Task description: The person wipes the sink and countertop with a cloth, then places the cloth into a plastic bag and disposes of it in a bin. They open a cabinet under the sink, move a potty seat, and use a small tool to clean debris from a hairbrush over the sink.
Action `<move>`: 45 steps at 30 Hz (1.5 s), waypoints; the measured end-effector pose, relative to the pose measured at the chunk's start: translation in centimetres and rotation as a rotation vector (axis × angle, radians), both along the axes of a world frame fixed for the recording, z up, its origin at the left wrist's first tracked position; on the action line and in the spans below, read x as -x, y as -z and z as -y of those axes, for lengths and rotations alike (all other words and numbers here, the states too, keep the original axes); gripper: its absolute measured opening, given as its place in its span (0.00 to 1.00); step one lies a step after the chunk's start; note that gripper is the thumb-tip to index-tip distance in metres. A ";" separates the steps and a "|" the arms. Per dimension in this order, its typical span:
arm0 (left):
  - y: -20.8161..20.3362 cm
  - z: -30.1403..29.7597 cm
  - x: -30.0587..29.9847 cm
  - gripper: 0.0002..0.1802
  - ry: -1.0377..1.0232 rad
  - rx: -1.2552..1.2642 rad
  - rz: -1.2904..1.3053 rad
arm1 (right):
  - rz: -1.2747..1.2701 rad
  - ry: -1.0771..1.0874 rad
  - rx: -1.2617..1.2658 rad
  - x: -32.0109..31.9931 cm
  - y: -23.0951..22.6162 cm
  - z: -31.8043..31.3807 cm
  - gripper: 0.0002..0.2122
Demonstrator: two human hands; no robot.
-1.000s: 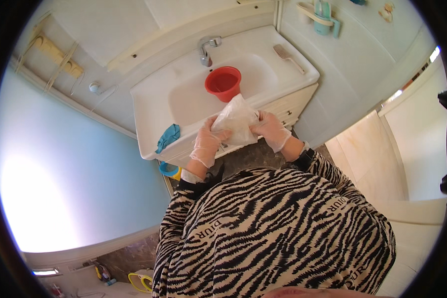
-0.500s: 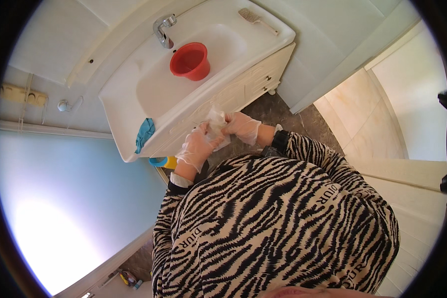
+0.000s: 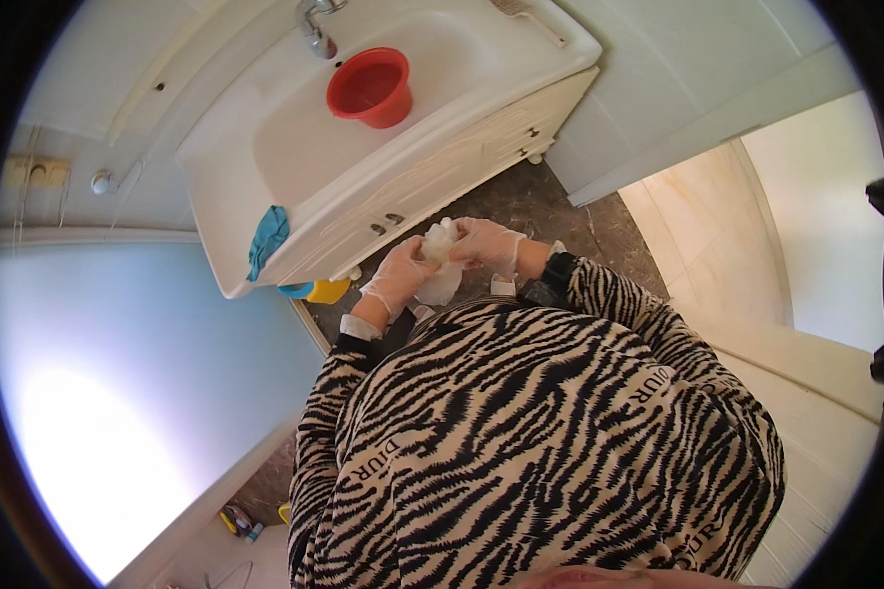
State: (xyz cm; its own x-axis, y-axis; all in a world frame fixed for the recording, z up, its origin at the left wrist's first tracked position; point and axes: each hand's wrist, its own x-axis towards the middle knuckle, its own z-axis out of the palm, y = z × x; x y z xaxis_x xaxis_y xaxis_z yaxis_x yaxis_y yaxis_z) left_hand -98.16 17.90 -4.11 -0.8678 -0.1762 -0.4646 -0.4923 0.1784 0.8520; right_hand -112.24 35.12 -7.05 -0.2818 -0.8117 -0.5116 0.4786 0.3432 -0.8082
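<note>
The white sink holds a red bowl in its basin, a blue cloth on the rim near the left front corner, and a brush at right.

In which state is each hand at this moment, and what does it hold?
Left hand: closed, gripping the crumpled whitish film.
Right hand: closed, gripping the same film.
</note>
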 end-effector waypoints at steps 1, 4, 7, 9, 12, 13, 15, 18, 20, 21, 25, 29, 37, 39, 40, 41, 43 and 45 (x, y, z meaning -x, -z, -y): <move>0.1 -0.2 -0.1 0.21 -0.019 -0.030 -0.006 | 0.008 0.025 -0.014 -0.2 -0.2 -0.1 0.23; 0.5 -0.6 0.0 0.23 -0.027 0.012 0.001 | -0.015 0.081 -0.070 -0.4 -0.3 -0.3 0.18; 0.3 -0.9 0.0 0.26 -0.080 -0.035 0.067 | -0.100 0.084 -0.157 -0.5 -0.3 -0.4 0.17; -0.1 -0.9 -0.4 0.26 -0.105 -0.089 0.170 | -0.145 0.094 -0.213 -0.5 -0.3 -0.8 0.16; -0.5 -0.9 -1.0 0.27 -0.100 -0.293 0.297 | -0.055 0.185 -0.240 -0.7 -0.2 -1.2 0.16; -0.4 -1.0 -1.0 0.26 -0.089 -0.323 0.318 | -0.079 0.181 -0.270 -0.7 -0.1 -1.3 0.17; 0.1 -1.3 -1.0 0.24 -0.079 -0.318 0.306 | -0.055 0.141 -0.230 -0.9 0.0 -1.3 0.18; 1.4 -1.9 -0.7 0.20 -0.095 -0.267 0.233 | -0.038 0.103 -0.224 -0.7 0.4 -1.4 0.18; 2.4 -2.0 -0.6 0.19 -0.142 -0.316 0.252 | 0.041 0.071 -0.218 -0.3 0.9 -1.7 0.18; 2.7 -2.0 -0.7 0.19 -0.119 -0.221 0.248 | 0.096 0.047 -0.098 0.0 1.1 -2.1 0.16; 2.8 -1.5 -2.3 0.20 -0.142 -0.157 0.251 | 0.078 0.067 0.003 4.2 2.7 -3.9 0.19; 1.6 -1.3 -4.7 0.20 -0.276 -0.346 0.306 | 0.116 0.593 -0.409 12.6 4.5 -4.7 0.24; -0.2 -2.9 -5.0 0.17 -0.274 -0.410 0.352 | 0.336 1.275 -0.214 21.2 3.5 -5.8 0.15; -0.6 -3.0 -5.3 0.17 -0.277 -0.483 0.372 | 0.302 1.302 -0.126 20.9 2.2 -5.5 0.13; -0.8 -3.0 -5.3 0.18 -0.267 -0.449 0.378 | 0.294 1.250 -0.094 20.7 1.6 -5.4 0.15; -1.0 -2.8 -5.5 0.18 -0.266 -0.428 0.378 | 0.273 1.201 -0.050 20.5 1.3 -4.7 0.16; -1.2 -2.5 -5.5 0.19 -0.247 -0.425 0.384 | 0.307 1.223 -0.071 20.4 1.4 -4.1 0.17; -1.3 -2.4 -5.3 0.19 -0.245 -0.456 0.381 | 0.257 1.239 -0.059 20.6 2.8 -3.9 0.16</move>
